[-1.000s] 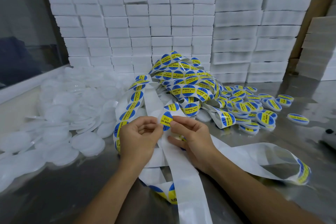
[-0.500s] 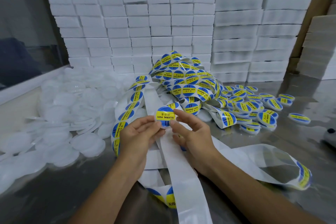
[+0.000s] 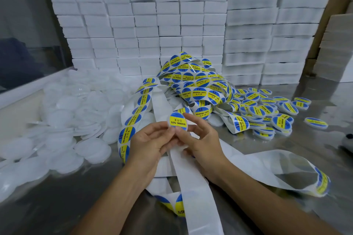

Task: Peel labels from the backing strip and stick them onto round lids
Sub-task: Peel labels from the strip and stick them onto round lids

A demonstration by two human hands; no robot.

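A round white lid (image 3: 178, 123) with a blue and yellow "soldering paste" label on its face is held up over the table. My left hand (image 3: 150, 144) grips its left and lower edge with curled fingers. My right hand (image 3: 203, 139) pinches it from the right, thumb at the lower rim and index finger over the top. The bare white backing strip (image 3: 193, 187) runs from under my hands toward me. A tangled strip of labels (image 3: 198, 86) is heaped just beyond my hands.
Plain white lids (image 3: 63, 112) are piled at the left on the steel table (image 3: 286, 147). Several labelled lids (image 3: 267, 109) lie at the right. Stacks of white boxes (image 3: 172, 25) wall off the back, with cardboard cartons behind.
The label, first tilted edge-on between my fingers, now lies flat on the lid. The lid has turned face-up toward me and risen slightly, and my right index finger has stretched over its top.
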